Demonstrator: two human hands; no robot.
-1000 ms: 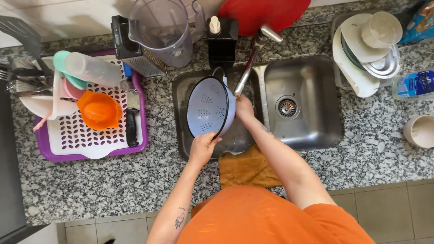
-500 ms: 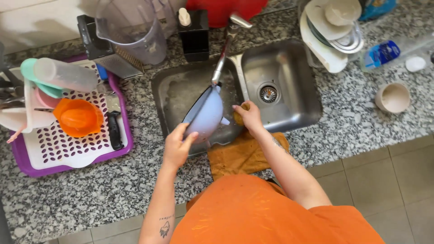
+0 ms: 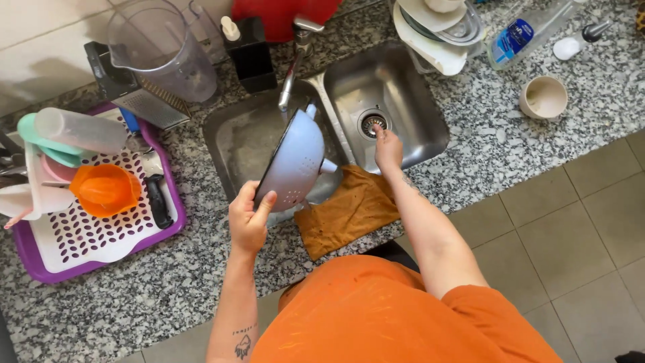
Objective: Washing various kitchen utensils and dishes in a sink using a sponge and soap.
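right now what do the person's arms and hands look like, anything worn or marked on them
Both arms are bare from the short sleeves of an orange t-shirt down. The left hand and right hand wear no gloves, and no rings or watch can be made out. The left forearm carries a small dark tattoo with a thin line of marks just above it. A faint mark shows near the right wrist.

juicer [image 3: 104,190] orange, on rack [image 3: 40,265]; jug [image 3: 161,47] clr; cup [image 3: 543,97] R
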